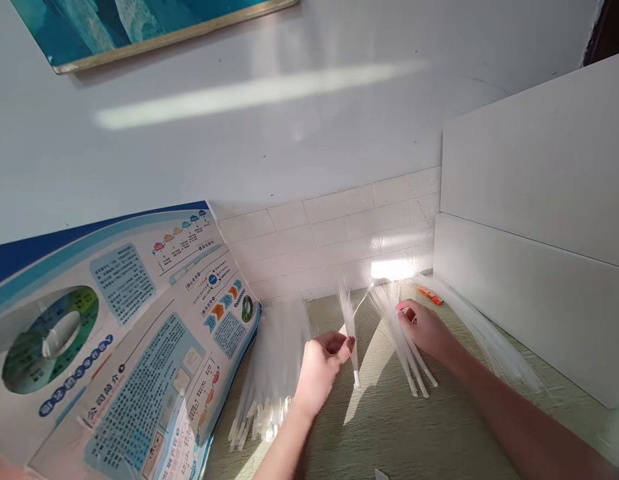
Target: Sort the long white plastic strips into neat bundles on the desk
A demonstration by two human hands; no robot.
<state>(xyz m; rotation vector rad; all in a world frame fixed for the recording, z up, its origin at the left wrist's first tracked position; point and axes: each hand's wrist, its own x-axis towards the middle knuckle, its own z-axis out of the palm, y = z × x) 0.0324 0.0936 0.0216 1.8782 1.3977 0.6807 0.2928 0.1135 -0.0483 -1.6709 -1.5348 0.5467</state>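
Tassels [348, 317]: left hand [322, 370] one, right hand [423, 330] several

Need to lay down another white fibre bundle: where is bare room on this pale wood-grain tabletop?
Bare tabletop lies between the left forearm and right forearm, below the white fibre tufts at the right hand. It is crowded left, where a white fibre heap meets the blue printed brochure, and along the back-right white panel.
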